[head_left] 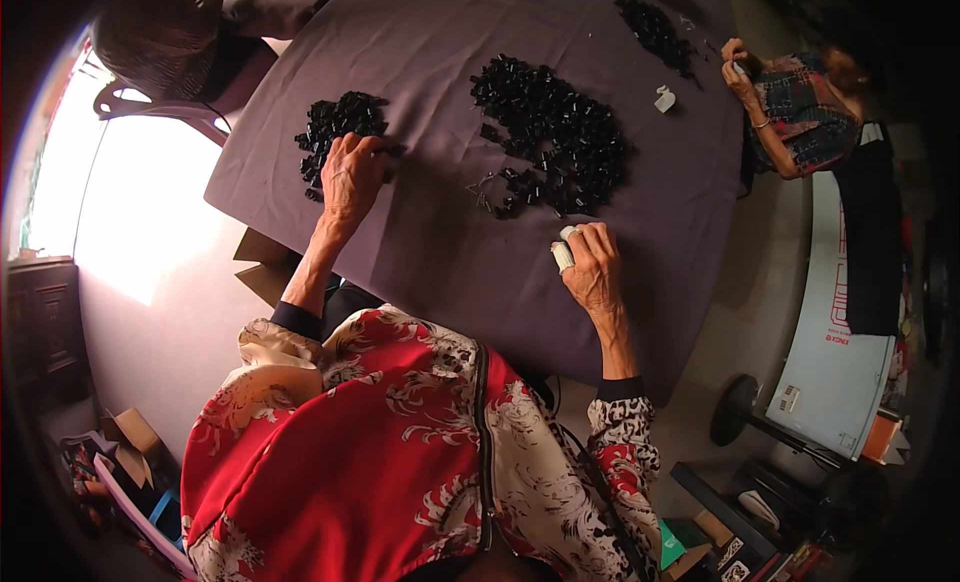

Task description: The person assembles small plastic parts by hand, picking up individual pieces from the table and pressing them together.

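My left hand (352, 177) is at the near edge of a small pile of black plastic-looking pieces (335, 122), its fingers bent down over them. A dark bit shows beside its fingertips, too small and blurred to name. My right hand (592, 269) rests low over the table, just short of a larger heap of similar black pieces (565, 132). White wraps (563, 257) cover its thumb and one finger. Those fingers are curled together, and whatever they may hold is hidden. Thin loose strips (482, 190) lie at the heap's left edge.
A purple-grey cloth covers the table (440, 272). Across the right corner, another person's hands (738, 67) work near a third black pile (655, 32) and a small white object (664, 100). A chair (150, 104) stands at the far left; a cardboard box (262, 267) sits below the table's left edge.
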Demonstrator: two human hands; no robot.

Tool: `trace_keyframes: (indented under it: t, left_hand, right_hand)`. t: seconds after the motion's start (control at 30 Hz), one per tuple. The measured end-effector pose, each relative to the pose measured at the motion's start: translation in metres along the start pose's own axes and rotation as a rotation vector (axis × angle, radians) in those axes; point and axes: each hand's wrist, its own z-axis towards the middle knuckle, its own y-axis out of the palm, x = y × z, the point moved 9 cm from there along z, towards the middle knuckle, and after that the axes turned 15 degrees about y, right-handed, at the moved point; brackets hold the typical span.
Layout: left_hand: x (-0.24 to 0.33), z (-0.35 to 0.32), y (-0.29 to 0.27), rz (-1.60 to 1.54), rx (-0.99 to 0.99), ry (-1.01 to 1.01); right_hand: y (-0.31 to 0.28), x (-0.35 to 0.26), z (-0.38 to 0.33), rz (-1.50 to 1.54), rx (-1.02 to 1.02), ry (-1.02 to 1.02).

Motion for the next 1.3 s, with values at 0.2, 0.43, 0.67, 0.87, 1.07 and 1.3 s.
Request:
trace_keyframes:
  t: [0.2, 0.43, 0.67, 0.87, 1.07, 1.3]
  left_hand:
    - [0.031, 0.022, 0.000, -0.090, 0.066, 0.098]
    - [0.084, 0.099, 0.077, -0.180, -0.011, 0.199]
    - [0.108, 0.119, 0.153, -0.073, -0.235, 0.163]
    - [0.181, 0.100, 0.158, -0.195, -0.233, 0.326]
    - [0.210, 0.078, 0.152, -0.294, -0.255, 0.388]
    - [0.224, 0.055, 0.146, -0.296, -0.279, 0.501]
  right_hand:
    - [0.001, 0.002, -0.006, -0.014, 0.082, -0.013]
    - [0.001, -0.001, -0.007, -0.067, 0.151, -0.026]
    - [0.007, 0.001, -0.006, -0.009, 0.145, -0.013]
    - [0.000, 0.002, -0.005, -0.051, 0.148, -0.007]
    - [0.002, 0.001, -0.003, -0.052, 0.124, 0.008]
    - [0.003, 0.002, -0.005, -0.075, 0.122, 0.015]
